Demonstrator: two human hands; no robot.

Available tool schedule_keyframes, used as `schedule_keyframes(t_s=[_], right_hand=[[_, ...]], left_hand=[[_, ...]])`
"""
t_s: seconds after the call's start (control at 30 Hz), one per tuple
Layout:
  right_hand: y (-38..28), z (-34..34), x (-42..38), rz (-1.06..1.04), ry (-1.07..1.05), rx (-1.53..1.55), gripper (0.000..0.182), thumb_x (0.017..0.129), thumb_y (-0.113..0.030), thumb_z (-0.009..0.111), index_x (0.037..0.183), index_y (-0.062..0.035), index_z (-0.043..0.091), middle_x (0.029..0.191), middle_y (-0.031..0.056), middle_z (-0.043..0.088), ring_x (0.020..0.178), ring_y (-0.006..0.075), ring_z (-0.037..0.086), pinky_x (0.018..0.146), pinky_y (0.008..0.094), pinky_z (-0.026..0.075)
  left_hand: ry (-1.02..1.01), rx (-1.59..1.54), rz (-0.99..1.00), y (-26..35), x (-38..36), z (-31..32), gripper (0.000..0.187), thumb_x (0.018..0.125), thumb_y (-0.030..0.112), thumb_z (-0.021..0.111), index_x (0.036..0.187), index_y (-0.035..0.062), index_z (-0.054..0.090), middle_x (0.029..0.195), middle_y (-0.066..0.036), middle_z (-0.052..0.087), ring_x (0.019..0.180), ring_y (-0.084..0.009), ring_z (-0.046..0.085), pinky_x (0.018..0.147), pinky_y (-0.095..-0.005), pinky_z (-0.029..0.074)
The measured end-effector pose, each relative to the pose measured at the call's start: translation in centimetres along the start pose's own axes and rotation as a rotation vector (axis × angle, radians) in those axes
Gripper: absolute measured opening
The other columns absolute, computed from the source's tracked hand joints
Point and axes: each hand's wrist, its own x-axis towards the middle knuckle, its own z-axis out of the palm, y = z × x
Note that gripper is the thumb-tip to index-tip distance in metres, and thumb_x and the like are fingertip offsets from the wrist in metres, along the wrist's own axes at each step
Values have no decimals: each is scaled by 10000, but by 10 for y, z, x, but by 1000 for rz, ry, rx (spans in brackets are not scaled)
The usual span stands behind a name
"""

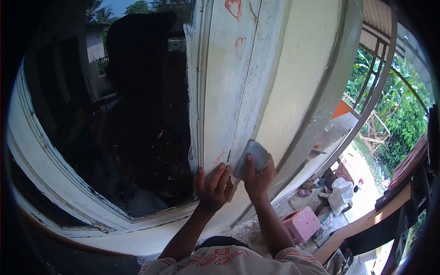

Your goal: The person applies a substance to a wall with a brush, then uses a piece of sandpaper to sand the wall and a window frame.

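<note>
A white-painted wooden window frame [225,96] rises in front of me, worn and scuffed, with red hearts drawn on it. My right hand [260,178] grips a grey piece of sandpaper [253,158] and presses it against the frame's right-hand board. The forefinger lies stretched over the sheet. Just to the left, my left hand [214,189] rests on the lower frame with its fingers spread, holding nothing. Beside it is the dark window glass [146,137], which has white paint smeared along its edge.
A pink plastic stool [301,225] stands on the floor at lower right. Behind it lie shoes [306,189] and a white sack [340,196]. A wooden plank [362,224] slants along the right side. The cream wall [305,50] adjoins the frame.
</note>
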Motion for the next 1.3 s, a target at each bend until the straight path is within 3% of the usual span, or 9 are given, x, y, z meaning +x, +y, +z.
schedule_keyframes(t_s=[0.1, 0.3, 0.47, 0.7, 0.87, 1.1, 1.23, 1.3], right_hand=[[2, 2, -11, -39, -7, -23, 196, 888, -120, 749, 862, 27, 621, 753, 154, 620, 632, 294, 644, 576, 365, 486], [-22, -8, 46, -88, -71, -21, 215, 898, -112, 745, 859, 39, 598, 737, 161, 592, 598, 304, 602, 552, 371, 463], [3, 2, -21, 9, -5, -4, 208, 887, -114, 752, 867, 31, 604, 754, 159, 610, 628, 324, 628, 578, 384, 485], [-13, -6, 31, -7, -64, -32, 213, 892, -122, 751, 875, 37, 609, 741, 161, 600, 619, 335, 614, 567, 387, 470], [4, 4, -20, 49, -2, -5, 211, 892, -120, 759, 861, 28, 612, 746, 146, 619, 621, 264, 617, 569, 366, 472], [-19, 2, 39, -15, 7, -20, 218, 892, -127, 763, 860, 19, 604, 747, 150, 623, 605, 274, 618, 564, 361, 476], [-8, -3, 3, 62, -71, -107, 232, 914, -174, 738, 928, 30, 628, 783, 162, 656, 686, 283, 658, 625, 377, 499], [6, -3, -23, 23, -37, -147, 233, 879, -144, 779, 855, 17, 613, 765, 143, 629, 629, 296, 646, 571, 379, 488]], left_hand=[[7, -54, -1, -1, 0, 2, 380, 870, 257, 699, 1218, 105, 689, 1391, -50, 537, 1428, -456, 272, 1131, -601, 265], [0, -26, 10, -1, 1, 0, 383, 875, 259, 706, 1220, 93, 683, 1371, -69, 552, 1433, -459, 258, 1144, -605, 246], [-7, -33, 8, -2, 0, -3, 388, 877, 266, 705, 1221, 90, 680, 1372, -67, 552, 1436, -455, 255, 1149, -602, 242], [-9, -12, 17, -2, 1, -1, 396, 873, 281, 708, 1229, 109, 685, 1391, -53, 542, 1438, -448, 256, 1148, -589, 244], [-30, -22, 4, -2, -2, -4, 399, 872, 280, 705, 1237, 120, 683, 1399, -47, 538, 1440, -448, 253, 1137, -590, 252], [-25, -3, 23, -3, -3, 0, 413, 867, 286, 708, 1244, 121, 677, 1398, -44, 534, 1434, -444, 262, 1131, -593, 253], [-8, -8, 19, -2, -1, 1, 408, 865, 281, 708, 1233, 108, 678, 1386, -51, 541, 1427, -449, 267, 1132, -596, 252], [-6, -10, 31, -2, 0, 1, 390, 869, 268, 702, 1217, 94, 681, 1376, -61, 548, 1426, -451, 265, 1136, -599, 249]])
